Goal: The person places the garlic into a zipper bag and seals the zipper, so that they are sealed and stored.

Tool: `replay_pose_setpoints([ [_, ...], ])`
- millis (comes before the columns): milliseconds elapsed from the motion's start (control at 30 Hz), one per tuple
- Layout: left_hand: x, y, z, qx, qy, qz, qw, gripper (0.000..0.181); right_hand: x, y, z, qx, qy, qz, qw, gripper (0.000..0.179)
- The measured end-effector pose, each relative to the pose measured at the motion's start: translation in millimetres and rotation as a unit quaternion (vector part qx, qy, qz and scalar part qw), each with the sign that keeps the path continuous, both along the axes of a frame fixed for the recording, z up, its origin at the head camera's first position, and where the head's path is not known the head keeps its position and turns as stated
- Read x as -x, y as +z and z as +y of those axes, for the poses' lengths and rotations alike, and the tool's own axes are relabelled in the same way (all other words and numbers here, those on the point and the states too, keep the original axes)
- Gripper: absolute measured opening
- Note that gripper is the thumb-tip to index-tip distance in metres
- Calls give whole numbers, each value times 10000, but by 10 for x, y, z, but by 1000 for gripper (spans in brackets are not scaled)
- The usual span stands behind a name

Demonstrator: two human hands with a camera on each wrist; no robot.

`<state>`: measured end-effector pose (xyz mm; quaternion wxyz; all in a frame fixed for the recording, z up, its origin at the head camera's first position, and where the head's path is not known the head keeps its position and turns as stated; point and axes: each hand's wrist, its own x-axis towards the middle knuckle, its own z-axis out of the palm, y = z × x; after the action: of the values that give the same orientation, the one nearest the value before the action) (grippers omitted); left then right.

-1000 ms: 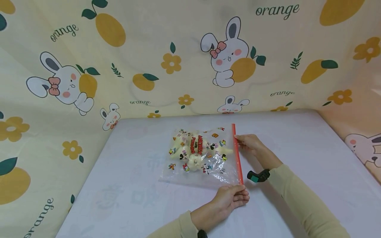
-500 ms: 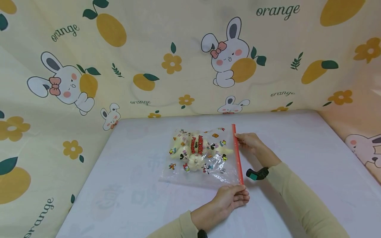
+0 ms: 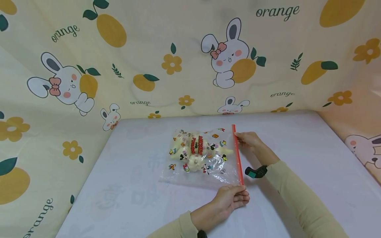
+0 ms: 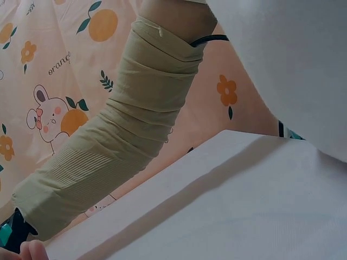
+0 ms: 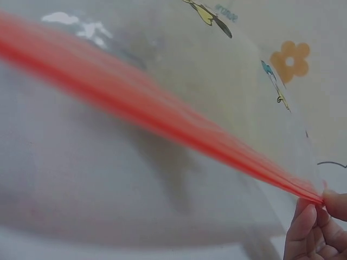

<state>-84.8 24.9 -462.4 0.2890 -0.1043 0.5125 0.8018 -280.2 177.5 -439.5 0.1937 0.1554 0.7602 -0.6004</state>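
A clear zip bag (image 3: 178, 175) printed with small cartoon figures and red lettering lies on the white table in the head view. Pale cream, lumpy things (image 3: 195, 162) show through its plastic; their kind is unclear. Along the bag's right edge runs a red strip (image 3: 238, 158). My left hand (image 3: 224, 201) pinches the near corner of that strip between thumb and fingers. Close to the strip's far end, my right hand (image 3: 253, 142) pinches the edge. The right wrist view shows the red strip (image 5: 162, 116) stretched up to the pinching right fingers (image 5: 303, 222).
The white table (image 3: 128, 205) backs onto a cream cloth (image 3: 184, 29) printed with rabbits and oranges. A black wrist device (image 3: 256, 172) sits by the right sleeve (image 3: 300, 195). In the left wrist view a sleeved arm (image 4: 119, 124) crosses above the table.
My right hand and forearm have shifted very slightly away and to the left along the strip. My left hand and the bag have stayed in place.
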Motion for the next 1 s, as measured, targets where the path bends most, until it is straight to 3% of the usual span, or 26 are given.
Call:
replay_pose_setpoints([
  [733, -13, 6, -2, -10, 7, -87, 10000, 15, 69, 25, 19, 218, -93, 79, 9997, 38],
  [1000, -44, -1, 10, -9, -2, -2, 10000, 13, 105, 20, 50, 223, -192, -48, 9996, 50],
])
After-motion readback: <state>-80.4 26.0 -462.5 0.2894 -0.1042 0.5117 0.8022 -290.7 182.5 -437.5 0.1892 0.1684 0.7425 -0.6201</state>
